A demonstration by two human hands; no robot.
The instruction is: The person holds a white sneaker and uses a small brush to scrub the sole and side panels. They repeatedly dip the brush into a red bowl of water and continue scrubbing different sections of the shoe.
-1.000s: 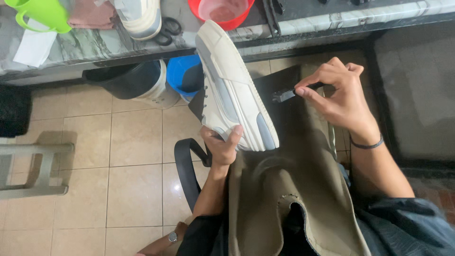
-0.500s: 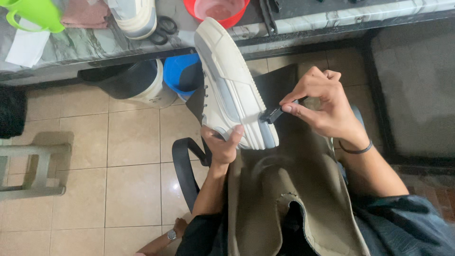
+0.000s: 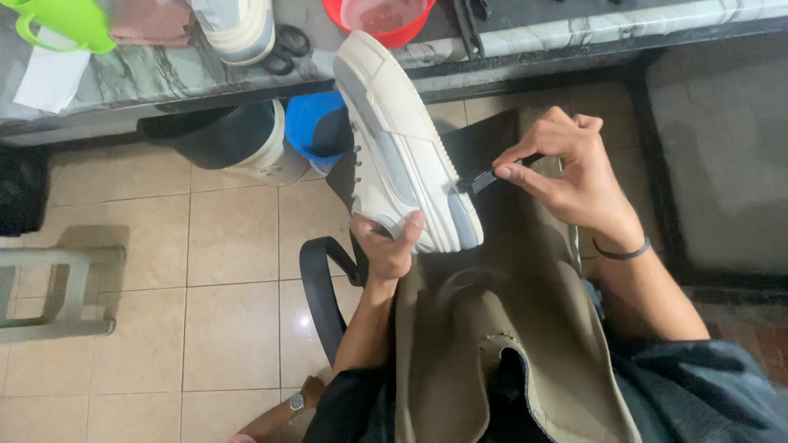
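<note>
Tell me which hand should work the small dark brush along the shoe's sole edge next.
Right, probably. The right hand already pinches the small dark brush, its tip at the heel edge of the white shoe. The left hand grips the shoe from below, steadying it.

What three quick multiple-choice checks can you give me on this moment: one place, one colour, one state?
1. Where does the small dark brush touch the white sneaker?
A. toe B. the sole edge near the heel C. laces
2. What colour is the basin on the counter?
A. red B. yellow C. black
3. How is the sneaker supported?
A. lying on the floor B. standing on the counter C. held up by the left hand

B: the right hand presses the bristles there. A: its rim is red. C: the fingers wrap the heel end.
</note>
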